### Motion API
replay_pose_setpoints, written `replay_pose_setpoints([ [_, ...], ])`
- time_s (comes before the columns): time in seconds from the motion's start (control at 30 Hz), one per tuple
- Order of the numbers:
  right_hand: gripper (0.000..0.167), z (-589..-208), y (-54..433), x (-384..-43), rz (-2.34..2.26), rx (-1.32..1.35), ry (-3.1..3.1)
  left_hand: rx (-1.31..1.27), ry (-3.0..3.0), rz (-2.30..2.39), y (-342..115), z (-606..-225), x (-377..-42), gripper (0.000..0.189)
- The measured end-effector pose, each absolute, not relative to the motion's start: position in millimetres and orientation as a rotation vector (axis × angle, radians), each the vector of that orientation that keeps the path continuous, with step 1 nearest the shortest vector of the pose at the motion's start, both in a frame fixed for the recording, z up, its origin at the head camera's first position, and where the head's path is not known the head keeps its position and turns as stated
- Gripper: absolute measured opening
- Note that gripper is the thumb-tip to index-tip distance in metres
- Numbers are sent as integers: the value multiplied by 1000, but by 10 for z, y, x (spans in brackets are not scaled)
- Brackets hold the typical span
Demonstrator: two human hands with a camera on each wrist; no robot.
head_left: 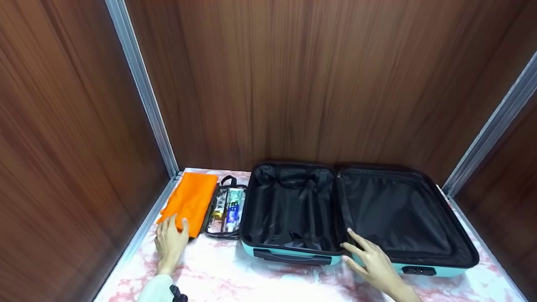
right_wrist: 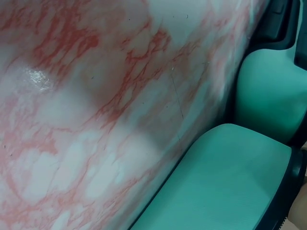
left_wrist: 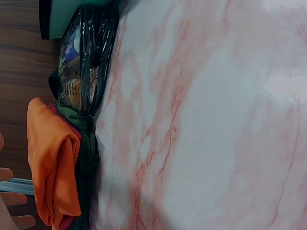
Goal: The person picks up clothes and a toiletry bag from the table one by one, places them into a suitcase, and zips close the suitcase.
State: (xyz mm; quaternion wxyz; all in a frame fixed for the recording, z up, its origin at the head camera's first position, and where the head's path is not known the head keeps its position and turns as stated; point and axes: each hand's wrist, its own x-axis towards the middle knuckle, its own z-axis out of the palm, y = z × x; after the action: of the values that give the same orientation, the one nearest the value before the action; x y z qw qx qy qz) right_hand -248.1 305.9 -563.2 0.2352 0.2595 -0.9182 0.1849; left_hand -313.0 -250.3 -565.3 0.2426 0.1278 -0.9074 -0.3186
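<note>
My left hand (head_left: 172, 241) is over the near end of a folded orange cloth (head_left: 192, 197), fingers spread and relaxed. The left wrist view shows the orange cloth (left_wrist: 50, 158) on top of magenta and dark green fabric (left_wrist: 86, 148), with my fingertips (left_wrist: 14, 199) beside the pile. On the right, my right hand (head_left: 371, 262) is at the front edge of an opened suitcase (head_left: 289, 205), by the seam between its halves, fingers extended. In the right wrist view only a sliver of that hand (right_wrist: 298, 206) shows beside the mint-green shell (right_wrist: 230, 177).
A clear toiletry bag (head_left: 221, 235) with black trim holds tubes and small packets, between the cloth and the suitcase. Both suitcase halves have black lining. Wood-grain walls (head_left: 293, 84) with metal corner posts (head_left: 144, 84) enclose the marbled table (head_left: 226, 272).
</note>
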Motion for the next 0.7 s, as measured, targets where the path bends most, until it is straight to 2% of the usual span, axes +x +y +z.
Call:
replay_pose_setpoints([
  [0.2,37,-5639,3064,-2480,502,710,-2519,442,-2480,-965,-2530,-5656,-3118,49],
  [0.7,37,-5647,3068,-2486,485,716,-2494,618,-2468,-1150,-2595,-5684,-3110,67],
])
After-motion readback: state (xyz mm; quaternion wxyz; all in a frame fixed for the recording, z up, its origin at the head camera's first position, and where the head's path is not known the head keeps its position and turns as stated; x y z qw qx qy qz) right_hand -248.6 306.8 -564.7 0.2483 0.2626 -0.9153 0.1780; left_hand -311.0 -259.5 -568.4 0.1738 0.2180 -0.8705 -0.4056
